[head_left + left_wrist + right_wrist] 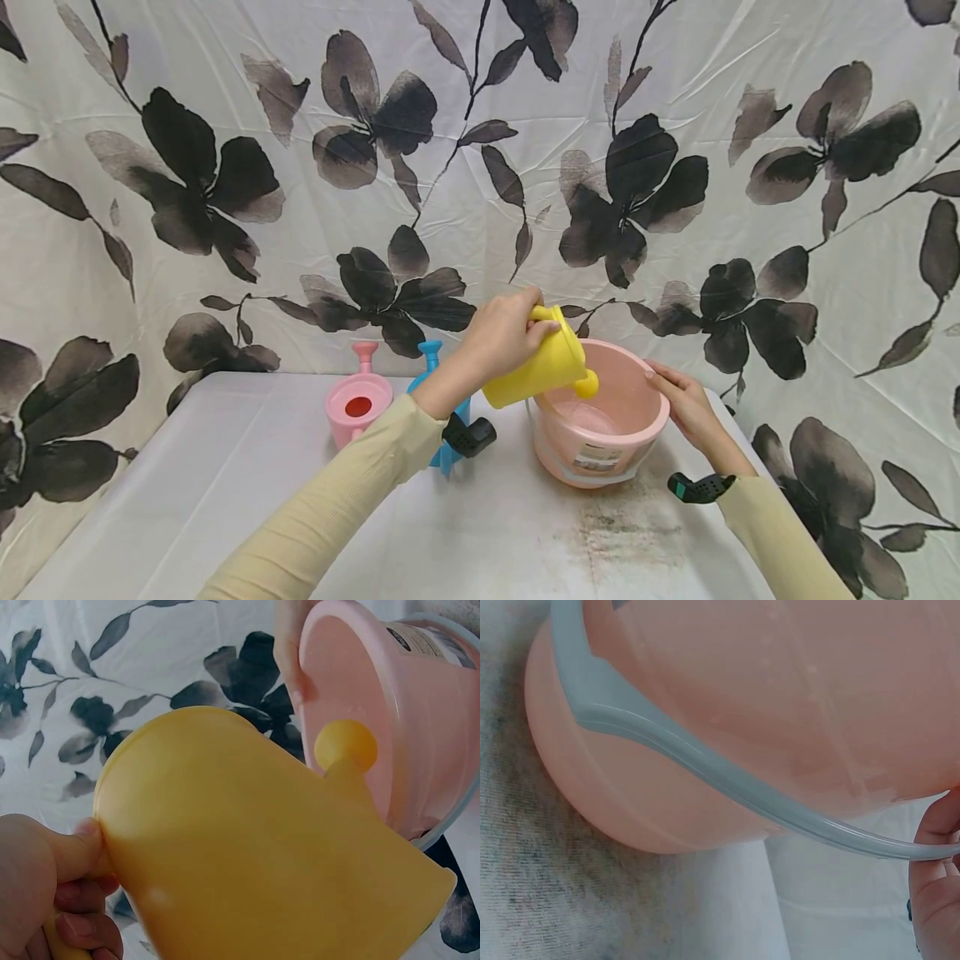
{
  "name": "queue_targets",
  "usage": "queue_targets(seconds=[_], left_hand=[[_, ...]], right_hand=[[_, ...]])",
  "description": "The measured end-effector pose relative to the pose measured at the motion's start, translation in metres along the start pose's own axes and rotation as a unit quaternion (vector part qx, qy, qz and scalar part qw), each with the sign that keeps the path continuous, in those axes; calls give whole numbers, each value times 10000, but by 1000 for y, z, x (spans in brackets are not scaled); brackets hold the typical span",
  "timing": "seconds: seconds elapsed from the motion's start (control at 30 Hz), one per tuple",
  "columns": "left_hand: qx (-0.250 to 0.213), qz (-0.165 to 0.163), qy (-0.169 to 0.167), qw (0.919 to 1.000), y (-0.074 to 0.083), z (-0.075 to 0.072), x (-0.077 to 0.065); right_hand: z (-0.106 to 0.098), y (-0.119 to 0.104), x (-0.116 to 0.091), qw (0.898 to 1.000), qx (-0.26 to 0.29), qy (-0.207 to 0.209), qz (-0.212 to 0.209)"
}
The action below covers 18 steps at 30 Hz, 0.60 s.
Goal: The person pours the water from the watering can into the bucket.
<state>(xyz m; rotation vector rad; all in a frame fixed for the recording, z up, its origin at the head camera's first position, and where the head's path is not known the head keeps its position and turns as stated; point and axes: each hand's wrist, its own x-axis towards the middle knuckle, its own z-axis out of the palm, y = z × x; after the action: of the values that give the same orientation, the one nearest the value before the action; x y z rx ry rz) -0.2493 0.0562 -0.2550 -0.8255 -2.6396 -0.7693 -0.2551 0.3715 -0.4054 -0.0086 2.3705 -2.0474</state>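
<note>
My left hand grips the handle of a yellow watering can. The can is tilted, its round spout head pointing into the mouth of a pink bucket. No water can be made out leaving the spout. At the bucket's right side, my right hand holds the rim. A pale bucket handle hangs down along the outside, and the right fingers show near its end in the right wrist view. What lies at the bottom of the bucket is hard to see.
To the left stand a pink watering can and a blue watering can, the blue one partly behind my left arm. They share a white-covered table, stained dark before the bucket. A floral cloth hangs behind.
</note>
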Motion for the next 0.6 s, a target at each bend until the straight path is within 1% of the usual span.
queue_targets(seconds=[0.33, 0.6], left_hand=[[108, -51, 6, 9999, 1, 1, -2], [106, -83, -30, 9999, 1, 0, -2]], right_hand=[[1, 0, 1, 10000, -59, 47, -31], [1, 0, 1, 10000, -71, 61, -27]])
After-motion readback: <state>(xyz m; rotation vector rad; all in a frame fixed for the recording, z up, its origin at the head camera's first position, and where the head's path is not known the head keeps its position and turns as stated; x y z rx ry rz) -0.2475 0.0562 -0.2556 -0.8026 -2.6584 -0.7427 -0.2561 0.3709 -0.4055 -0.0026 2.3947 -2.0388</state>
